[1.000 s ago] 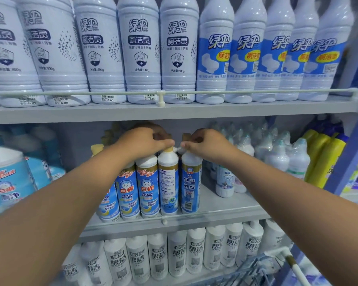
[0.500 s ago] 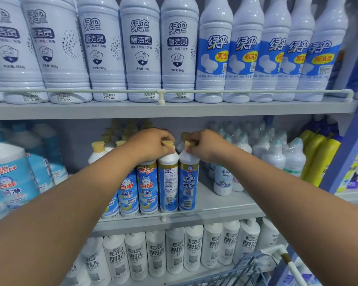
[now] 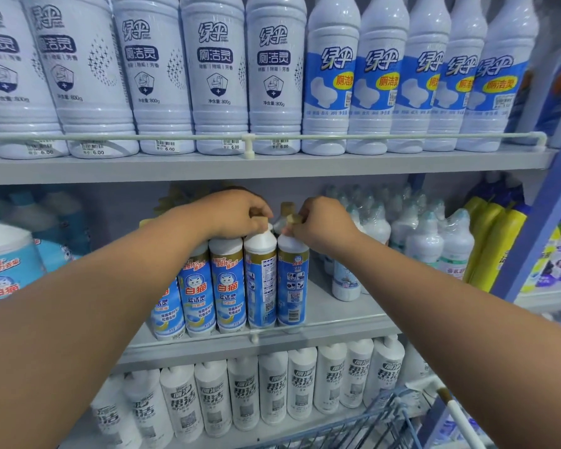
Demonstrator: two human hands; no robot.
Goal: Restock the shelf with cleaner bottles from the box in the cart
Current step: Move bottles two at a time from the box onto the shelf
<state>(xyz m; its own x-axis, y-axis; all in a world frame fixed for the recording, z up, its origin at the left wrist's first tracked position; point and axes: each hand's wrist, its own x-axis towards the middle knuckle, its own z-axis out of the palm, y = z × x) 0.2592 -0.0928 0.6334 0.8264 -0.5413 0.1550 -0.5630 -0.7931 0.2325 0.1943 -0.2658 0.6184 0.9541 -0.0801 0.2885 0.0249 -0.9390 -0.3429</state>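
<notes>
Two hands reach into the middle shelf (image 3: 344,322), each at the top of a blue-labelled cleaner bottle with a tan cap. The left hand (image 3: 232,215) has its fingers curled round the cap of the left bottle (image 3: 260,280), whose back label with small print and a code faces out. The right hand (image 3: 321,223) pinches the cap of the right bottle (image 3: 292,283) between thumb and fingertips; that bottle stands upright at the right end of the front row, touching the left bottle. Both bottles stand on the shelf just behind its low front rail (image 3: 256,335). To their left, in the same row, three more blue cat-logo bottles (image 3: 229,286) stand with front labels showing, partly crossed by the left forearm. More tan caps show behind the hands, though how many I cannot tell. Further right on this shelf stand white bottles in clear wrap (image 3: 428,241), well apart from the held pair, and beyond them yellow bottles (image 3: 496,244). At far left are large pale-blue jugs (image 3: 7,270). The top shelf carries tall white bottles (image 3: 214,76) with 6.00 price tags, then white bottles with blue labels (image 3: 379,79). The bottom shelf holds a row of white bottles with dark lettering (image 3: 272,387). A blue wire cart (image 3: 386,416) shows at lower right; any box in it is out of sight.
</notes>
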